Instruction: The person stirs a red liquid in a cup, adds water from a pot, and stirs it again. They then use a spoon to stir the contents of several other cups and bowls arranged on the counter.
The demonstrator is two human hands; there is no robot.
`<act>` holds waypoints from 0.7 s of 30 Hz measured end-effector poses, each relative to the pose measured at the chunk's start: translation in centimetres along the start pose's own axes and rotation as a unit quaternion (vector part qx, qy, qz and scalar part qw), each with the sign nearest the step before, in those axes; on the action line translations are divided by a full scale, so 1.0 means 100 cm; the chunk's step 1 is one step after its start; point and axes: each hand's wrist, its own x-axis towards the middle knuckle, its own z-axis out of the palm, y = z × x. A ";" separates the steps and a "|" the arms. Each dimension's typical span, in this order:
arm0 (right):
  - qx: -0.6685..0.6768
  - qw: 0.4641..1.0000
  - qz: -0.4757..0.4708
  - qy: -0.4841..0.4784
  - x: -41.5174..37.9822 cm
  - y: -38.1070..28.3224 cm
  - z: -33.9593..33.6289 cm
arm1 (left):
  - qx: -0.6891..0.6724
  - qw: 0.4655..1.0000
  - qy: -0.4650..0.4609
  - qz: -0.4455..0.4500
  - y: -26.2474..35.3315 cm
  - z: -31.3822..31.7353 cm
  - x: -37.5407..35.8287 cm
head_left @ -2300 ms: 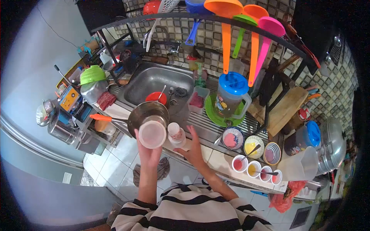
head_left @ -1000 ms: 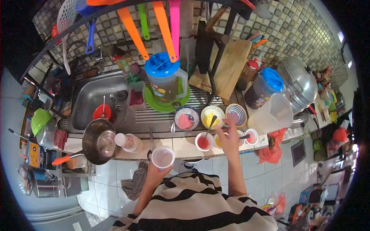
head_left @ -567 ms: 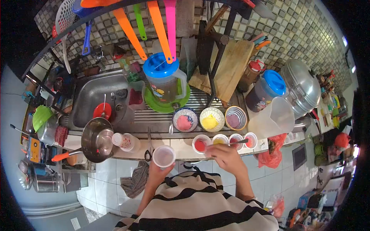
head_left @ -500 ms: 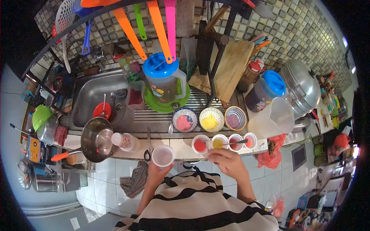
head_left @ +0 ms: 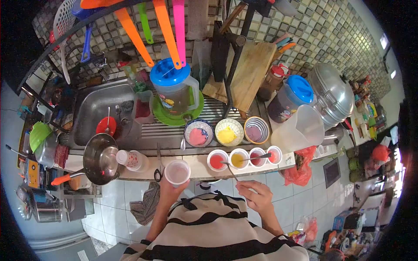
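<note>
My left hand (head_left: 171, 193) is wrapped round a clear plastic cup (head_left: 177, 172) with something pale in it, at the counter's front edge. My right hand (head_left: 256, 194) pinches the handle of a metal spoon (head_left: 231, 171). The spoon's head reaches the right rim of a cup of red liquid (head_left: 217, 160). In a row beside that stand a cup of yellow liquid (head_left: 239, 160) and two cups of reddish liquid (head_left: 257, 157) (head_left: 274, 155). A second spoon (head_left: 262, 156) lies across the row. Behind are bowls with pink (head_left: 198, 136), yellow (head_left: 227, 135) and purple (head_left: 254, 133) contents.
Scissors (head_left: 158, 174), stacked cups (head_left: 138, 161) and a saucepan (head_left: 92, 162) lie to the left. A sink (head_left: 89, 114) is behind them. A blue-lidded pitcher (head_left: 172, 98) stands at the back. To the right are a clear jug (head_left: 300, 130) and a red plastic bag (head_left: 302, 172).
My right hand has drawn back slightly toward my body, and its spoon now slants over the first red cup's rim. My left hand keeps its cup. The view has shifted slightly.
</note>
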 end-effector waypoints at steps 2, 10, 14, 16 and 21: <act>0.007 1.000 0.013 0.003 -0.002 0.000 -0.003 | 0.020 0.999 -0.027 0.000 0.002 0.003 0.003; 0.033 0.999 -0.009 -0.018 -0.003 0.007 -0.013 | -0.014 1.000 -0.005 -0.008 0.012 0.027 0.013; 0.078 0.997 0.009 -0.025 -0.008 0.017 -0.017 | 0.013 1.000 -0.007 -0.002 0.002 0.036 0.015; 0.073 0.996 0.005 -0.043 -0.006 0.021 -0.019 | 0.014 1.000 0.004 -0.006 0.013 0.040 0.016; 0.100 0.993 0.005 -0.068 -0.003 0.032 -0.030 | 0.005 0.999 0.032 -0.014 0.018 0.053 0.015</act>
